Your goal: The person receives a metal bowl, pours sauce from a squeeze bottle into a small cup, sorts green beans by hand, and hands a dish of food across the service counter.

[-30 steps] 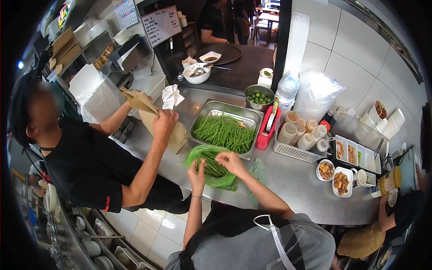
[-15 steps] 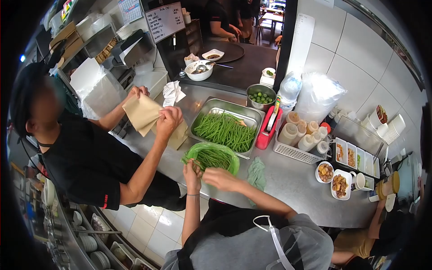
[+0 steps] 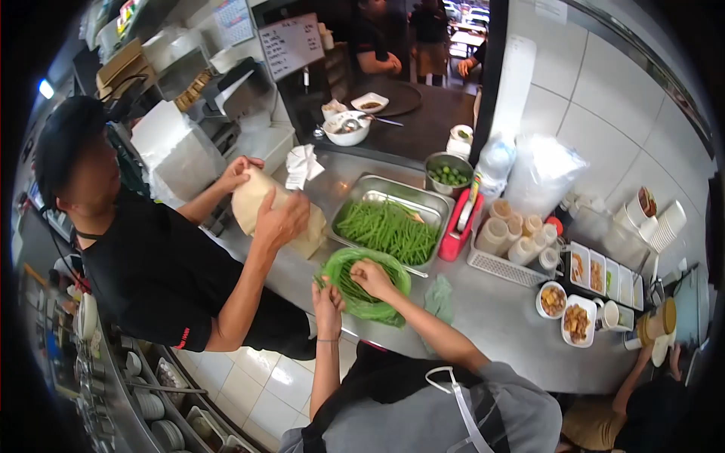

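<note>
Close to the near edge of the shiny table (image 3: 491,317), we have a green plastic bag (image 3: 405,291) with long green beans (image 3: 347,285) in it, its top wide open. Our right hand (image 3: 371,279) is at the mouth of the bag, right by the beans. Its fingers are bent in and bunched up, and we cannot tell if they have hold of a bean. Our left hand (image 3: 328,302) is at the left side of the bag, by the edge of the table. Its fingers are curled too, with their tips close together. A bit of green shows by the tips, but we cannot tell if it is pinched or just behind them.

Just past the bag, toward the far edge of the table, we see a metal tray (image 3: 377,192). More green beans (image 3: 389,232) lie in a big heap in it. Next to the right side of the tray is a red tape holder (image 3: 457,234), and a pot (image 3: 438,189) of little round green fruit (image 3: 449,176) sits near the tray's far right corner. To the right of the bag, a green cloth (image 3: 438,298) lies rumpled. Farther right we see a white basket (image 3: 498,264) of bottles (image 3: 492,235), then two white bowls (image 3: 581,344) of food toward the right end of the table. On our left, a person (image 3: 158,279) in black holds a brown paper bag (image 3: 253,204) at the table.
</note>
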`<state>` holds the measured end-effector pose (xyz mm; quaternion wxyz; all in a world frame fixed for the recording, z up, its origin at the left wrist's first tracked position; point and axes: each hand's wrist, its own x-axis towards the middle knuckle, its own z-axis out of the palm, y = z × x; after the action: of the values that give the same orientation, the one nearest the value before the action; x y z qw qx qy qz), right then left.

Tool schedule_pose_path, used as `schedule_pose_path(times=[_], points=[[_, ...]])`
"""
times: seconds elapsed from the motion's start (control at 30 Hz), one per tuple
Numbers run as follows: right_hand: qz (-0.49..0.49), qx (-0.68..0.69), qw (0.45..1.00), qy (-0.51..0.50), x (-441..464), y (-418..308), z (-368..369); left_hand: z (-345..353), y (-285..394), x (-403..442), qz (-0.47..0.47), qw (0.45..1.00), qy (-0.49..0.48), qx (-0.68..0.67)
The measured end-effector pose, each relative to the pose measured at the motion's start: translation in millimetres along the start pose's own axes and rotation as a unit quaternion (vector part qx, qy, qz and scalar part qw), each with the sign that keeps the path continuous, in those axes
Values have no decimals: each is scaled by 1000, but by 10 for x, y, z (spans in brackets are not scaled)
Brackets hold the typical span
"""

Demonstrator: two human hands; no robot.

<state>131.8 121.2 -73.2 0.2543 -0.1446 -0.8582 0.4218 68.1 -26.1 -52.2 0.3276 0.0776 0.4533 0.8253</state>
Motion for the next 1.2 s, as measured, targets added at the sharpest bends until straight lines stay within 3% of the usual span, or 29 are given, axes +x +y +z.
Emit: schedule_pose_path(times=[0.03,0.1,0.13,0.23,0.3,0.43,0.5,0.57,0.63,0.67,0.7,0.73,0.77,0.83,0.9,0.93,0.97,1.03,1.07,1.2], points=[[18,71,997,3,11,-52,-60,28,51,-44,12,1000,1,-3],[-34,87,996,5,11,-182,-174,141,74,-149,22,982,28,185],[-71,104,992,8,-26,-285,-224,152,21,-155,70,965,16,251],[-34,125,991,-22,-139,-632,-433,-5,-219,-4,218,893,-21,392],[-53,117,991,-39,-89,-758,-450,113,-46,-95,327,812,-1,483],[-14,101,991,-86,-130,-816,-646,205,90,-235,331,797,-9,505],[-90,-60,992,-58,-141,-839,-710,234,84,-271,353,763,3,541],[-118,-73,990,-31,-137,-758,-607,240,28,-235,375,761,7,530],[-135,-90,985,62,-139,-735,-502,320,51,-282,313,815,5,487],[-134,-38,989,59,-129,-709,-453,357,50,-327,236,859,16,453],[-135,-38,989,56,-115,-605,-359,359,38,-336,236,860,20,452],[-45,123,989,61,-90,-512,-254,359,25,-319,218,878,21,425],[48,280,957,64,-76,-412,-187,348,21,-303,199,895,23,398],[21,245,965,91,-83,-391,-236,273,-11,-300,209,901,41,378],[36,-28,999,-11,-100,-225,-340,175,-44,-231,220,906,55,357],[-34,-107,993,-18,-153,-141,-344,107,-64,-191,226,902,65,363],[-30,-109,993,-20,-233,2,-246,45,-121,-186,229,898,75,368],[-27,122,992,35,-236,-27,-87,64,-92,-155,218,894,73,385],[117,218,964,-96,-308,-197,-216,69,-128,-144,211,909,68,352],[138,296,934,-147,-326,-207,-252,100,-133,-110,196,930,52,307]])
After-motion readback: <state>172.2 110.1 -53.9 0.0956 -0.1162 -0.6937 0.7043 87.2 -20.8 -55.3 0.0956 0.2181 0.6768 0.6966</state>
